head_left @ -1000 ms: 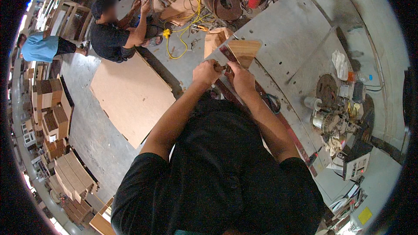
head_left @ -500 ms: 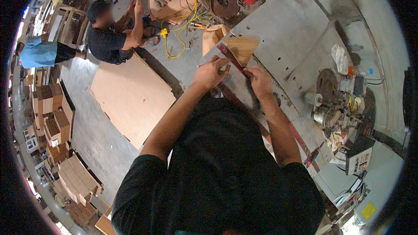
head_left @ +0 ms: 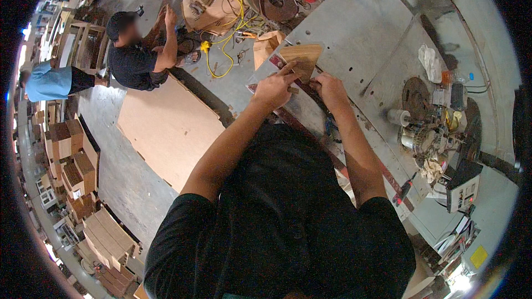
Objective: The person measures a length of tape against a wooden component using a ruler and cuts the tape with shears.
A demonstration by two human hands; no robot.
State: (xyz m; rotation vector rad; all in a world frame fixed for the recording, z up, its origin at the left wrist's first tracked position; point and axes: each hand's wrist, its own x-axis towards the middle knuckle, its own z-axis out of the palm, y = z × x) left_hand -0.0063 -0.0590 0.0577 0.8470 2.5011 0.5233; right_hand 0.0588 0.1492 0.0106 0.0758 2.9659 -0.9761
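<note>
My left hand [head_left: 271,89] is at the near left side of a small wooden board [head_left: 303,60], its index finger stretched over the edge and its thumb lower down, gripping it. The board is light brown with visible grain and tapers toward me; it lies over the grey metal table [head_left: 354,27]. At the board's near corner my right hand [head_left: 331,91] is closed with fingertips pinched; what is between them is hidden. A dark red strip [head_left: 293,122] runs along the table's near side beneath my hands.
On the right stand a machine part with rollers [head_left: 413,138], a white cloth [head_left: 429,62] and a control box [head_left: 464,188]. A red-handled tool [head_left: 404,191] lies nearer. Left are a large tan sheet [head_left: 166,127], a crouching person [head_left: 136,58], and yellow cable [head_left: 221,72].
The view has shifted slightly. My left hand's fingers have moved further over the wooden board, and the board has turned a little. My right hand stays at its near corner.
</note>
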